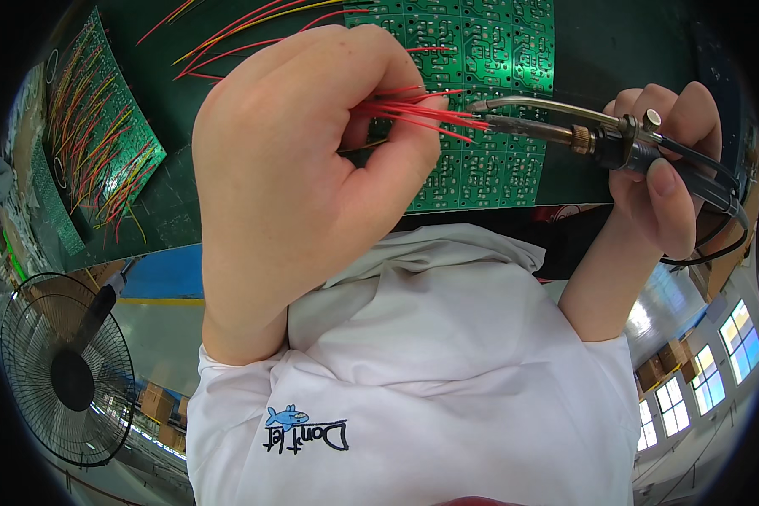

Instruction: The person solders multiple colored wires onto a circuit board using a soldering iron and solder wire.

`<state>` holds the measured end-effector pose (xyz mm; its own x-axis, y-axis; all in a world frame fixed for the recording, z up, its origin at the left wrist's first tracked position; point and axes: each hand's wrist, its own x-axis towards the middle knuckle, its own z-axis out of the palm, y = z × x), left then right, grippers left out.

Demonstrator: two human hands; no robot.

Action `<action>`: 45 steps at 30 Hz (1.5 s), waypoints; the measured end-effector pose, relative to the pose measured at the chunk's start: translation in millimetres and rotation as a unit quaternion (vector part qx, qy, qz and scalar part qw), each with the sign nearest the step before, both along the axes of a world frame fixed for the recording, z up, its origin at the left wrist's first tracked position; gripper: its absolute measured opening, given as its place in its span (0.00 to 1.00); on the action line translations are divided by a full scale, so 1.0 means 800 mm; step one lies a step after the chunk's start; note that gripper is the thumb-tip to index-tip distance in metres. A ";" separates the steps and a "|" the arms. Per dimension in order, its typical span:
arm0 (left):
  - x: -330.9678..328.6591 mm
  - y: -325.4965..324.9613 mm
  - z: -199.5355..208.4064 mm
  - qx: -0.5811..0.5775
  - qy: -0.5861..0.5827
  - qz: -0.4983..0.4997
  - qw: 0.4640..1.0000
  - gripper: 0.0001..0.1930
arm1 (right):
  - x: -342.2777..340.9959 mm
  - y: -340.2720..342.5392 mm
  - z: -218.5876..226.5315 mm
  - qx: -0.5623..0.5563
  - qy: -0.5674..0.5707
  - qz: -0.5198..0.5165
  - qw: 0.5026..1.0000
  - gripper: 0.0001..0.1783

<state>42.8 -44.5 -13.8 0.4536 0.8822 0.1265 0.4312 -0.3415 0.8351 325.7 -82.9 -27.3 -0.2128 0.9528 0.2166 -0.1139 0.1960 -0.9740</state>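
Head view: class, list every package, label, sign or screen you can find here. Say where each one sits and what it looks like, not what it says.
Printed logo: on the white shirt, bottom centre; small blue cartoon shape with dark lettering beside it.
Cardboard boxes: lower left, beside the fan; brown, stacked.
Cardboard boxes: lower right, near the windows; brown.
No screens or signs show.

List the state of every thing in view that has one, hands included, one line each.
left hand: closed, pinching a bundle of red wires.
red wires: bunched, ends fanned out toward the iron's tip.
right hand: closed around the soldering iron's handle.
soldering iron: held level, tip at the wire ends.
green circuit board panel: lying flat under the hands.
second board: at left, wires already fitted.
fan: blades not discernible.
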 end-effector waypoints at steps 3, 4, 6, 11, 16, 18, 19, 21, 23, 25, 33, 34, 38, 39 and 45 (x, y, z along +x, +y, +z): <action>0.000 0.000 -0.001 0.004 0.003 0.002 1.000 0.05 | 0.001 0.002 -0.001 0.009 0.007 0.012 1.000 0.15; 0.000 0.000 -0.001 0.007 0.004 0.002 1.000 0.05 | 0.001 0.002 0.000 0.009 0.007 0.011 1.000 0.15; 0.000 0.000 -0.001 0.014 0.007 0.003 1.000 0.05 | 0.002 0.001 0.000 0.001 0.011 0.012 1.000 0.15; 0.001 0.000 -0.002 0.022 0.010 0.003 1.000 0.06 | 0.001 0.002 -0.001 0.005 0.013 0.013 1.000 0.15; 0.003 -0.003 -0.002 0.051 0.021 0.015 0.998 0.06 | 0.003 0.001 0.000 0.008 0.000 0.011 1.000 0.15; 0.002 -0.003 -0.004 0.065 0.024 0.014 0.998 0.07 | 0.006 0.001 0.000 -0.007 0.012 0.017 1.000 0.15; 0.002 -0.003 -0.005 0.078 0.027 0.014 0.996 0.07 | 0.006 0.000 0.000 -0.007 0.012 0.017 1.000 0.15; 0.003 -0.005 -0.007 0.085 0.028 0.017 0.996 0.07 | 0.007 -0.001 -0.001 -0.011 0.028 0.006 1.000 0.15; 0.003 -0.005 -0.007 0.091 0.028 0.020 0.995 0.07 | 0.006 -0.001 0.000 -0.011 0.023 0.006 1.000 0.15; 0.002 -0.004 -0.007 0.106 0.025 0.005 0.994 0.07 | 0.006 -0.002 0.000 -0.011 0.018 0.005 1.000 0.15; -0.007 -0.006 -0.011 0.149 0.026 -0.027 0.988 0.08 | 0.003 -0.004 -0.002 -0.004 0.045 0.002 0.999 0.15; -0.007 -0.007 -0.011 0.148 0.014 -0.022 0.989 0.08 | 0.007 -0.003 -0.003 -0.004 0.046 0.002 0.999 0.15; -0.007 -0.008 -0.014 0.122 -0.016 0.002 0.992 0.07 | 0.019 0.000 -0.004 -0.007 0.027 0.037 0.999 0.16; -0.006 -0.009 -0.013 0.114 -0.013 0.006 0.993 0.07 | 0.019 0.001 -0.005 -0.004 0.024 0.040 0.999 0.16; -0.007 -0.005 -0.017 0.137 0.003 -0.013 0.991 0.08 | 0.020 0.000 -0.004 -0.012 0.027 0.034 0.999 0.16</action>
